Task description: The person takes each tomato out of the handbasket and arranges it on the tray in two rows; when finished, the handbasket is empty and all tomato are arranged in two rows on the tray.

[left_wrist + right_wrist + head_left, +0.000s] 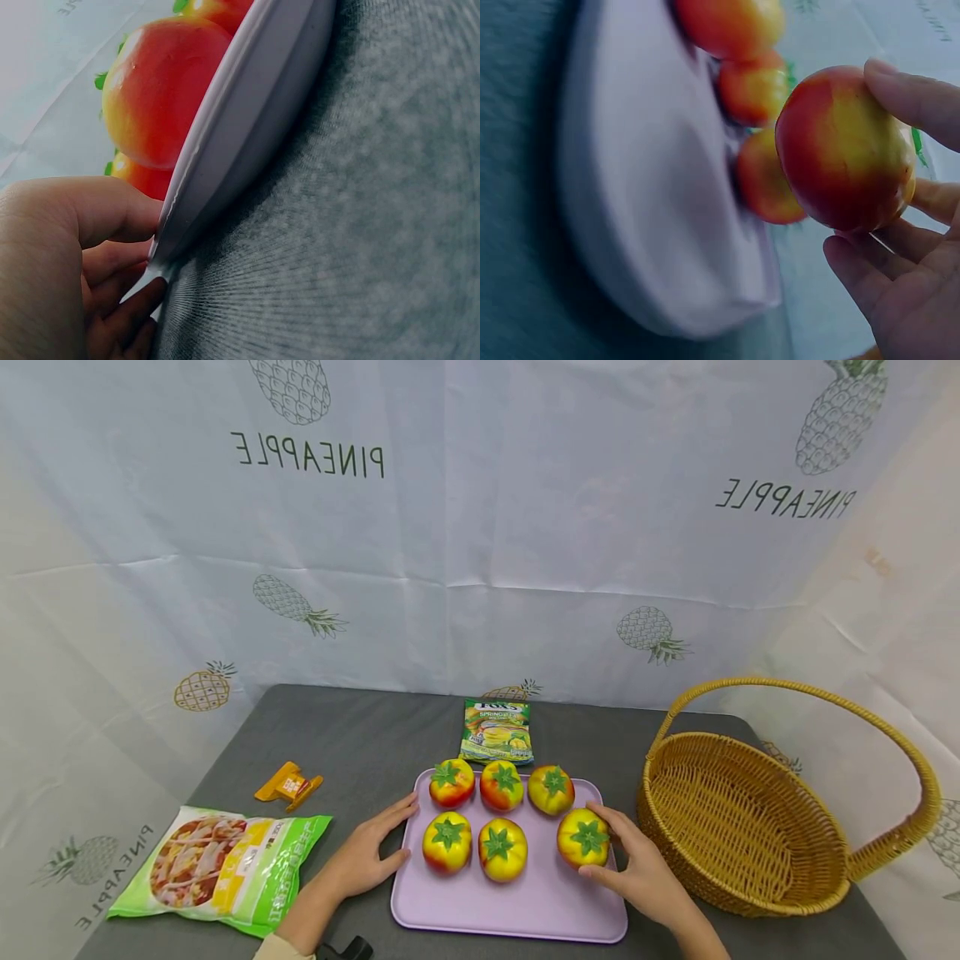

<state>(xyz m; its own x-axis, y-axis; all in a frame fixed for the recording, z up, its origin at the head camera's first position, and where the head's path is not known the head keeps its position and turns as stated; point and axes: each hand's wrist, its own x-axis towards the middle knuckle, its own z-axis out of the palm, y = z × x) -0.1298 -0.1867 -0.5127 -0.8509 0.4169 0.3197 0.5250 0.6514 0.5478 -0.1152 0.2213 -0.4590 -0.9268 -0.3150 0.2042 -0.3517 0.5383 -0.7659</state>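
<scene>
My right hand [637,870] holds a red-and-yellow persimmon [582,837] with a green star-shaped top, thumb on one side and fingers on the other. In the right wrist view this persimmon [847,150] appears raised over the lilac tray [641,172]. My left hand [366,852] rests against the left edge of the tray [510,920], its thumb and fingertips touching the rim apart from each other. On the tray sit several more persimmons, three in the back row, including a middle one [501,786], and two in front, including one [502,850] near the centre.
A wicker basket [738,827] with a tall handle stands right of the tray. Behind the tray lies a green candy bag [497,732]. To the left are a green-and-white food bag [225,868] and a small orange packet [289,786] on the grey table [360,727].
</scene>
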